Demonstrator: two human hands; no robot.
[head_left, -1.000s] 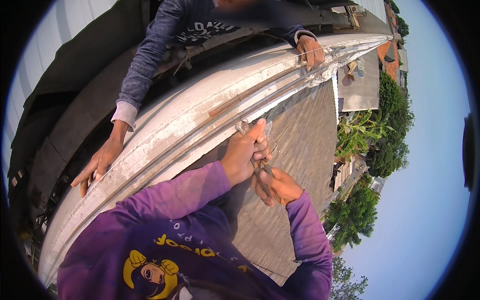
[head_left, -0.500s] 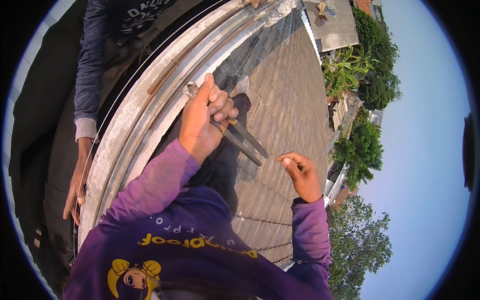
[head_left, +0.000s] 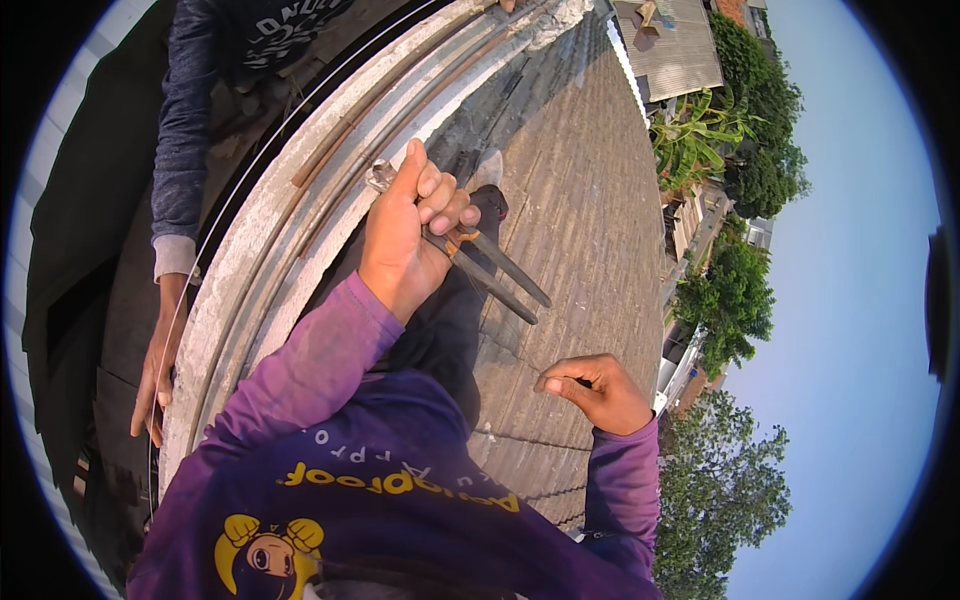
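My left hand (head_left: pixel 405 235) is wrapped round a pair of pincers (head_left: pixel 497 278). Their metal head pokes out beside my thumb. The two dark handles, orange near the grip, spread apart and slant down to the right. Lower and to the right, my right hand (head_left: pixel 600 392) is closed in a pinch, thumb against the bent fingers. Whatever lies between those fingertips is too fine to make out. Both hands are in the air over the tiled roof (head_left: pixel 560 220), apart from each other.
Along the left runs a pale concrete ledge (head_left: pixel 240 270) with rusty metal rods (head_left: pixel 345 140) lying on it. Beyond it, a co-worker's hand (head_left: pixel 160 375) rests by the ledge near a thin white line. My dark-trousered leg is below the pincers. Trees (head_left: pixel 730 300) stand past the roof's edge.
My right hand has come down and slightly left, and its fingers have curled in more. The pincers' handle ends have shifted slightly right, still in my left hand.
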